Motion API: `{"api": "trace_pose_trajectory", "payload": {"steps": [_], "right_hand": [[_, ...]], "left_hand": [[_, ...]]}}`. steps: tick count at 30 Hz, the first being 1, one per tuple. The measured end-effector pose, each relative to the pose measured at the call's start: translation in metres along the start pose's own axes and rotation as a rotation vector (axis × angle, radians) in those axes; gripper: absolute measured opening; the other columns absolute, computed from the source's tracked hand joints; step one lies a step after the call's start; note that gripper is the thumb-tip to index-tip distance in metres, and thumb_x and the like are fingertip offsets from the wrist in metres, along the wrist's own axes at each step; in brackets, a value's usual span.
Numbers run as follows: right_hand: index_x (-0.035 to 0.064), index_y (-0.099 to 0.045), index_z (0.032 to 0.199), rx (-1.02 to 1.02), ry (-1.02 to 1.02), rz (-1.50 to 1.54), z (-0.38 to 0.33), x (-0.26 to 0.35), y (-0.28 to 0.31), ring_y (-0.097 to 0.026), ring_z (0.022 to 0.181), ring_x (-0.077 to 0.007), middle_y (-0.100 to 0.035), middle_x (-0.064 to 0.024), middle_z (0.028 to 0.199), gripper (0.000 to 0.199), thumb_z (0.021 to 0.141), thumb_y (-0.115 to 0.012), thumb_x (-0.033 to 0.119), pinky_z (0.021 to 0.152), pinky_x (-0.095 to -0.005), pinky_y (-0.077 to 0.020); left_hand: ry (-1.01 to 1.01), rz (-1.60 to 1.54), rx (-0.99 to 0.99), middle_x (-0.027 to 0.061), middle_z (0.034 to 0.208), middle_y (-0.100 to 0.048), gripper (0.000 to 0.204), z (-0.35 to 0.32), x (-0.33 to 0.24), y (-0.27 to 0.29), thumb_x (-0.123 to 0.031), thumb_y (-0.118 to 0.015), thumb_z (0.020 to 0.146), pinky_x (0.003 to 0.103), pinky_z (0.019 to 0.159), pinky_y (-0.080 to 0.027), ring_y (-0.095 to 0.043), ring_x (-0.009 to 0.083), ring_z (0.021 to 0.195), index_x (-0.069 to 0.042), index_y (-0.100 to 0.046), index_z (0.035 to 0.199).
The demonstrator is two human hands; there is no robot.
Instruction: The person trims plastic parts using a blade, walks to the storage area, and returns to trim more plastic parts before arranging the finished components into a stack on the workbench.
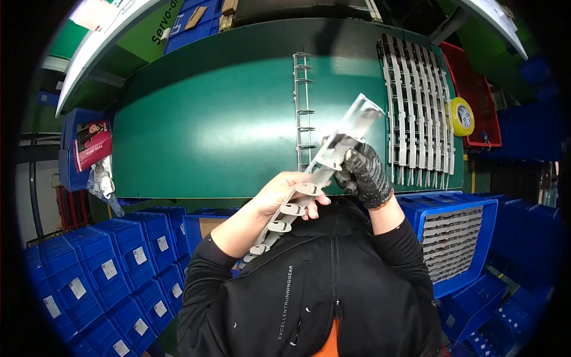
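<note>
Black cloth of the wearer's jacket [380,285] lies nearest the camera, and just above it the metal strip [321,174] slants between both hands, its lower end close to the chest and its upper end over the green table [196,131]. Bare fingers of the left hand [276,193] curl round the strip about its middle, nearly closed on it. Gloved, the right hand [367,178] bends its fingers tightly against the strip higher up; their exact hold is partly hidden. Curved tabs stand in a row along the lower half.

Good handling here, I judge, means bearing such a long piece at two spread points, so it does not bow, and pressing on the flat rather than the tabs. Thin edges may be sharp, so the bare hand should not slide along them.

Another strip [296,107] lies lengthwise on the table, and a stack [419,113] of similar ones sits near its right end, beside a yellow disc [461,116].

Pale lettering runs up the jacket front, larger dark letters mark a green panel [143,44] at upper left, and a red packet [94,147] carries print. White labels [109,269] on the blue bins [86,253] are too small to read.
</note>
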State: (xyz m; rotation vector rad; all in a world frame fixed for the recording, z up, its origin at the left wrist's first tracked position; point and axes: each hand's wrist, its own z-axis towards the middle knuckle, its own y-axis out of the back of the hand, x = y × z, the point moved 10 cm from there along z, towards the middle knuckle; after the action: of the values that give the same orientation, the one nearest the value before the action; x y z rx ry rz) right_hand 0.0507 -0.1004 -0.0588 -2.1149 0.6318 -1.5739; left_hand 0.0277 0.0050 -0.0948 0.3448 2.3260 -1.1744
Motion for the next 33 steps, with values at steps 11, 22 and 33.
{"api": "trace_pose_trajectory", "payload": {"steps": [11, 22, 33], "right_hand": [[0.0066, -0.054, 0.093, -0.445, 0.499, 0.305, -0.007, 0.077, 0.058, -0.036, 0.042, -0.0066, -0.043, 0.0042, 0.055, 0.041, 0.085, -0.047, 0.046, 0.035, -0.0177, -0.0292], [-0.0007, -0.060, 0.086, -0.397, 0.508, -0.760, -0.032, 0.055, 0.041, -0.054, 0.054, -0.0117, -0.057, -0.0052, 0.062, 0.014, 0.084, -0.052, 0.011, 0.051, -0.0247, -0.0420], [-0.0001, -0.063, 0.088, -0.267, 0.634, -1.012, -0.037, 0.049, 0.014, -0.054, 0.051, -0.0090, -0.059, -0.0054, 0.062, 0.017, 0.083, -0.056, 0.014, 0.048, -0.0225, -0.0406]], "left_hand": [[-0.127, 0.568, -0.042, 0.0095, 0.100, -0.060, 0.040, -0.021, -0.031, 0.023, -0.017, -0.045, 0.090, 0.024, 0.071, -0.046, -0.058, 0.0120, 0.080, -0.001, -0.040, 0.126], [0.009, 0.263, 0.027, 0.0125, 0.074, -0.056, 0.045, -0.020, -0.015, 0.007, -0.008, -0.046, 0.087, 0.027, 0.053, -0.052, -0.062, 0.0204, 0.062, 0.000, -0.033, 0.129], [0.051, 0.261, 0.072, 0.0148, 0.072, -0.060, 0.046, -0.017, -0.008, 0.003, -0.009, -0.046, 0.087, 0.026, 0.051, -0.051, -0.062, 0.0192, 0.057, -0.001, -0.033, 0.130]]}}
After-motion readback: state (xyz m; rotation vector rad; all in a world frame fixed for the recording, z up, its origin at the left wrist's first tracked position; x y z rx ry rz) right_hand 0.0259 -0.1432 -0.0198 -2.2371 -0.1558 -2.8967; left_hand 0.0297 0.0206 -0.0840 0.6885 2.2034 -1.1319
